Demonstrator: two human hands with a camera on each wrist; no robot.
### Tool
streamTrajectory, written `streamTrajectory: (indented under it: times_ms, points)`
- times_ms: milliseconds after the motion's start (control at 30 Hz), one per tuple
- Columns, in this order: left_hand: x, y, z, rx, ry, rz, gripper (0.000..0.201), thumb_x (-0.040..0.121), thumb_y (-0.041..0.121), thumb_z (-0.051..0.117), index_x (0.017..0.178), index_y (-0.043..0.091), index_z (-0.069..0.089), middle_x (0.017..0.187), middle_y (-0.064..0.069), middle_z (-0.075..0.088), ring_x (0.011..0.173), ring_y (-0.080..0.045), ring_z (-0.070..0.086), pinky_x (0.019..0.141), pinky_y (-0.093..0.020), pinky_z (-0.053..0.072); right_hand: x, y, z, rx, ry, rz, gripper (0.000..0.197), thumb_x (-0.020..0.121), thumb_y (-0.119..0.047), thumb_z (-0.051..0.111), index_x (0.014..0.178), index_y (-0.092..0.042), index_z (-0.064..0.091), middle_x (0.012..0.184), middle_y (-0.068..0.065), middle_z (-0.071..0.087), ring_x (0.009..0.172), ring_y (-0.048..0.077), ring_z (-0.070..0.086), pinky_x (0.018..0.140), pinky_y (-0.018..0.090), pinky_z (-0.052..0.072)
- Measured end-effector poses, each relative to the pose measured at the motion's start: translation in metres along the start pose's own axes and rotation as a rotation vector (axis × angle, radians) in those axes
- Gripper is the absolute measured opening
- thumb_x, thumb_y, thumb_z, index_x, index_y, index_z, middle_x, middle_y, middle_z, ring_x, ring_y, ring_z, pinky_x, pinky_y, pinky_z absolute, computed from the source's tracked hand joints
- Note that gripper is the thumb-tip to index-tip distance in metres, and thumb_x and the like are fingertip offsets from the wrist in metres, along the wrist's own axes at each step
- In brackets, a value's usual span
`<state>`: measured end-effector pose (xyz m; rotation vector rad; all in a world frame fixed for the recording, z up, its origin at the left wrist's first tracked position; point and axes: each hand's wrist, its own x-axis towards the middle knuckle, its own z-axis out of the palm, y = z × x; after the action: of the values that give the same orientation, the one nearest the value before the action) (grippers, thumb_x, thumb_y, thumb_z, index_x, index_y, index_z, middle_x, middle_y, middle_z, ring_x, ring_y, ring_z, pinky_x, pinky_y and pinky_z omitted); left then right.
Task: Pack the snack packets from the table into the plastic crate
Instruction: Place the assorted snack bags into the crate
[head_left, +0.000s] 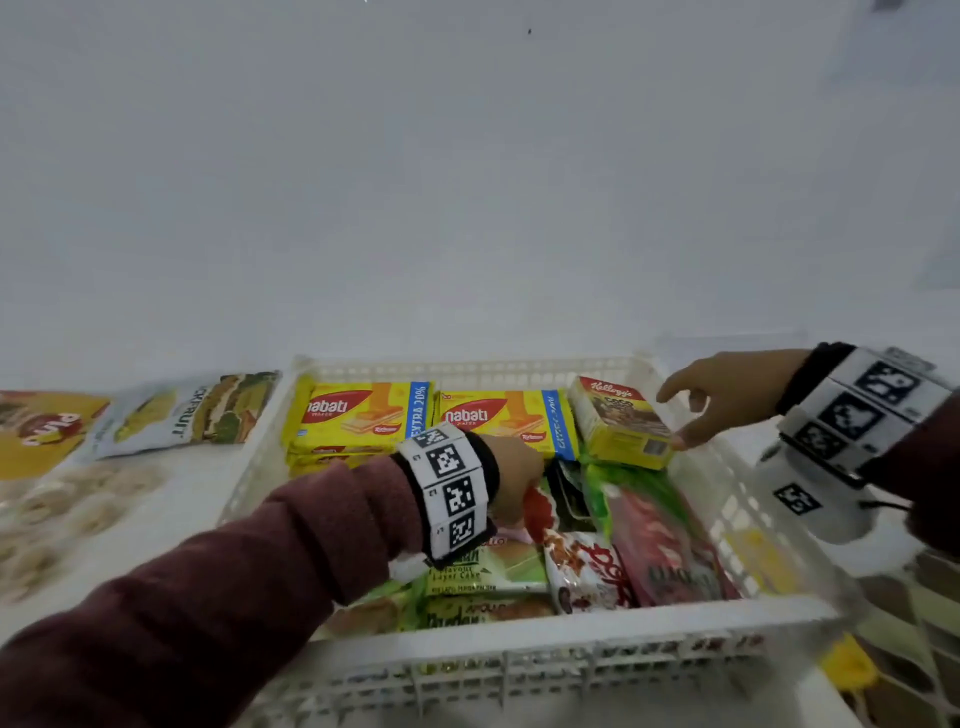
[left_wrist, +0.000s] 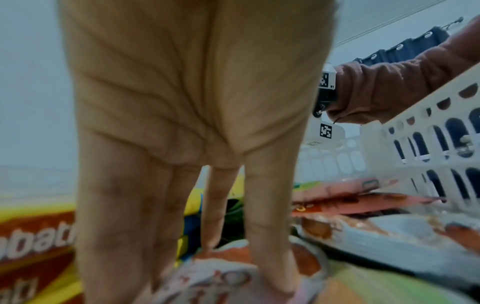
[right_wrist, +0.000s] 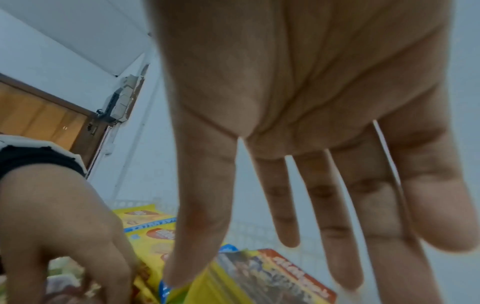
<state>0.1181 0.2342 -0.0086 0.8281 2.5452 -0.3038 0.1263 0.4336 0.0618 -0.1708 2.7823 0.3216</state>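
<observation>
Head view: white slotted plastic crate (head_left: 524, 670) on the pale worktop (head_left: 171, 499), rigid lattice walls, packed with glossy packets. The left hand (head_left: 511, 480) reaches down into the crate's middle, fingers hidden below the wrist, tips on a white-and-red crinkled foil packet (head_left: 584, 569). Beyond this hand, two flat rectangular yellow wafer packs (head_left: 363, 415) lie side by side against the far wall. The right hand (head_left: 727, 397) hovers over the far right corner, fingers spread and relaxed, thumb tip touching the near corner of a small yellow cardboard cereal box (head_left: 621, 423), which sits tilted on the packets. Between the hands, green and red soft wrappers (head_left: 654, 525). Outside the crate, left of the left hand, a pale jackfruit pouch (head_left: 187, 413) and a yellow bag (head_left: 39, 431) lie flat on the worktop.

Left wrist view: left hand (left_wrist: 192, 115) seen palm-on, fingers (left_wrist: 267, 236) long and straight, pointing down, tips pressing the white-and-red packet (left_wrist: 228, 277). Nothing is curled around it; a flat touch. Yellow wafer pack (left_wrist: 33, 236) to its left, crate wall (left_wrist: 426, 144) with arched slots to its right.

Right wrist view: right hand (right_wrist: 306, 98) wide, four fingers splayed in open air, thumb (right_wrist: 202, 216) down to the box's (right_wrist: 262, 277) edge. Left hand (right_wrist: 59, 222) lower left, blurred.
</observation>
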Motion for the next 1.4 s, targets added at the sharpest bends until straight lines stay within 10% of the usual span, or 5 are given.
streamTrajectory:
  times_ms: [233, 633, 900, 1067, 1400]
  points:
    - [0.000, 0.001, 0.002, -0.096, 0.013, 0.005, 0.062, 0.083, 0.020, 0.068, 0.136, 0.011, 0.039, 0.130, -0.009, 0.053, 0.116, -0.026, 0.052, 0.084, -0.030, 0.044, 0.007, 0.015, 0.016, 0.032, -0.029, 0.014, 0.071, 0.079, -0.040, 0.070, 0.138, -0.019, 0.038, 0.130, 0.003, 0.045, 0.119, 0.017, 0.044, 0.100, 0.027, 0.034]
    - [0.000, 0.000, -0.003, -1.003, 0.183, -0.126, 0.039, 0.086, 0.007, 0.063, 0.118, 0.011, 0.041, 0.106, -0.009, 0.051, 0.057, -0.015, 0.062, 0.060, -0.026, 0.055, 0.004, 0.024, 0.027, 0.037, -0.070, -0.009, 0.075, 0.083, -0.042, 0.064, 0.145, -0.024, 0.027, 0.142, 0.001, 0.037, 0.132, 0.016, 0.035, 0.104, 0.024, 0.029]
    - [0.003, 0.012, 0.009, -0.178, 0.397, -0.162, 0.041, 0.089, 0.040, 0.057, 0.111, 0.006, 0.052, 0.112, -0.010, 0.055, 0.102, -0.027, 0.053, 0.078, -0.034, 0.042, 0.004, 0.026, 0.029, 0.034, -0.049, -0.015, 0.076, 0.083, -0.044, 0.063, 0.145, -0.025, 0.026, 0.142, 0.000, 0.038, 0.132, 0.015, 0.036, 0.104, 0.025, 0.028]
    - [0.001, 0.020, 0.017, -0.258, 0.251, -0.014, 0.034, 0.088, 0.041, 0.058, 0.087, 0.008, 0.055, 0.076, -0.006, 0.055, 0.070, -0.021, 0.050, 0.060, -0.031, 0.040, 0.003, 0.027, 0.031, 0.033, -0.053, -0.018, 0.076, 0.083, -0.044, 0.062, 0.146, -0.026, 0.024, 0.143, -0.001, 0.037, 0.133, 0.015, 0.034, 0.105, 0.024, 0.027]
    - [0.008, 0.026, 0.025, -0.025, 0.153, 0.049, 0.046, 0.090, 0.030, 0.056, 0.123, -0.001, 0.050, 0.123, -0.018, 0.049, 0.113, -0.031, 0.049, 0.087, -0.037, 0.042, 0.001, 0.025, 0.028, 0.007, -0.101, 0.004, 0.077, 0.082, -0.047, 0.062, 0.145, -0.024, 0.024, 0.144, -0.001, 0.036, 0.133, 0.014, 0.034, 0.107, 0.025, 0.028]
